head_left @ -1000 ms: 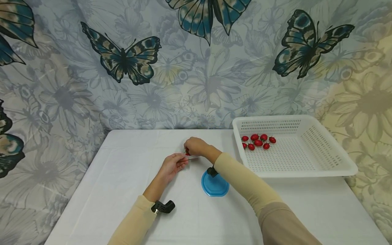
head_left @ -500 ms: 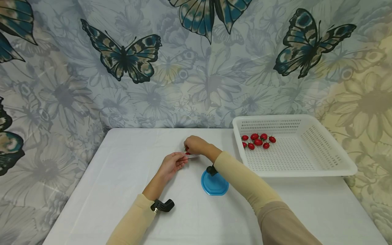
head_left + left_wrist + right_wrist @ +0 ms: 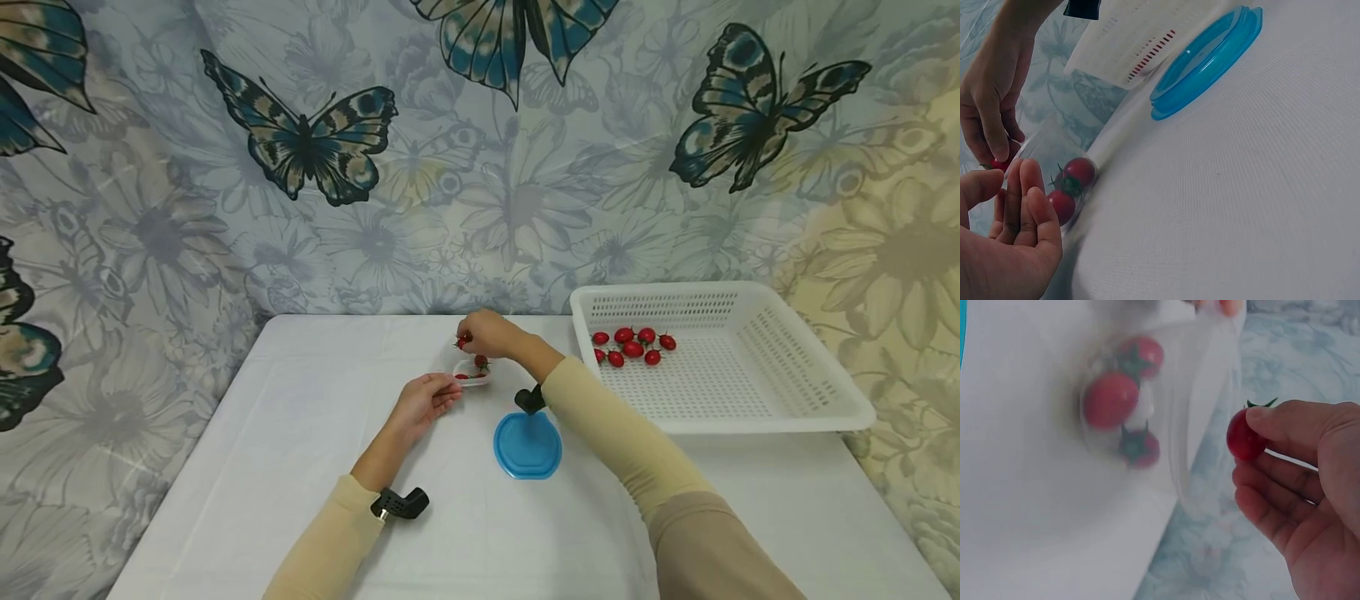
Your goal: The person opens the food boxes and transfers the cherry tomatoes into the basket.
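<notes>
A clear plastic container [image 3: 474, 383] stands on the white table with 3 red cherry tomatoes inside, seen through its wall in the right wrist view. My left hand [image 3: 426, 407] pinches its near left rim between thumb and fingers. Just above the open container, my right hand [image 3: 491, 333] holds a cherry tomato [image 3: 1246, 435] between thumb and fingertips, its green stem pointing up in the right wrist view. A round blue lid [image 3: 527, 446] lies flat on the table, nearer the body than the container and below the right wrist in the head view.
At the right, a white perforated basket [image 3: 742, 425] holds several cherry tomatoes [image 3: 633, 349] at its left end. A butterfly-patterned cloth [image 3: 525, 208] hangs behind the white table [image 3: 300, 433].
My right hand has risen from the container and moved slightly away from the body, with a cherry tomato in its fingers. My left hand stays at the rim.
</notes>
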A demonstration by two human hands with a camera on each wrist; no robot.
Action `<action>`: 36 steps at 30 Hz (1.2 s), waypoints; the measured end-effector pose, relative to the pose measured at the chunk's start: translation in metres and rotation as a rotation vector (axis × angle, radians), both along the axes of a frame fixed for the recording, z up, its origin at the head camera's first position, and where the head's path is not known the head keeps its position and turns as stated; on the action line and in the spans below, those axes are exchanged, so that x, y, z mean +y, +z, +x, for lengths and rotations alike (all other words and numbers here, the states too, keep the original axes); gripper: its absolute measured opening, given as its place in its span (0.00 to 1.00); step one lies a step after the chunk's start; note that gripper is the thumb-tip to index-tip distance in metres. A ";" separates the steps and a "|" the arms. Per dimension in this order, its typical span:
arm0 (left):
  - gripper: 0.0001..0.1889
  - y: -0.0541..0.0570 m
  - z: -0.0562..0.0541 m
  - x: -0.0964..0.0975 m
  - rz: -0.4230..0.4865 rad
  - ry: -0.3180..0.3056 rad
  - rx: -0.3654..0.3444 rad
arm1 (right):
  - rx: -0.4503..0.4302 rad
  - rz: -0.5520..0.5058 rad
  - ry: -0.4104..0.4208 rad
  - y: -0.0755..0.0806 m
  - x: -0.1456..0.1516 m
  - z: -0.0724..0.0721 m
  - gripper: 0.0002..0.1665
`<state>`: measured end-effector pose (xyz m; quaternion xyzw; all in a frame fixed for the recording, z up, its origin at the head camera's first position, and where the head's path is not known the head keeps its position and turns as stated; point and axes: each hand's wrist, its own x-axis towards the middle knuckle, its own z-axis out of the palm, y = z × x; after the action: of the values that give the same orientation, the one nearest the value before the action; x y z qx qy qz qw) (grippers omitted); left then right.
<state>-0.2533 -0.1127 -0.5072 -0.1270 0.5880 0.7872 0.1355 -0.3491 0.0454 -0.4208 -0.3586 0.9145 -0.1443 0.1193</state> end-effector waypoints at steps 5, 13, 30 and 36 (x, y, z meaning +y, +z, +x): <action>0.08 0.000 -0.001 -0.001 -0.002 0.004 -0.004 | -0.019 0.020 -0.038 0.014 0.014 -0.008 0.12; 0.08 -0.001 -0.001 -0.002 0.004 -0.003 0.011 | 0.013 0.000 -0.112 0.039 0.044 -0.021 0.09; 0.07 -0.002 -0.002 -0.003 0.005 -0.003 -0.014 | 0.057 -0.037 -0.275 0.074 0.147 -0.040 0.16; 0.09 -0.002 -0.002 -0.003 0.005 -0.011 -0.009 | 0.081 -0.012 -0.335 0.081 0.180 -0.036 0.18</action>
<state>-0.2555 -0.1156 -0.5092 -0.1268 0.5862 0.7874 0.1426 -0.3855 0.2254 -0.3398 -0.2074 0.9647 -0.1531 0.0543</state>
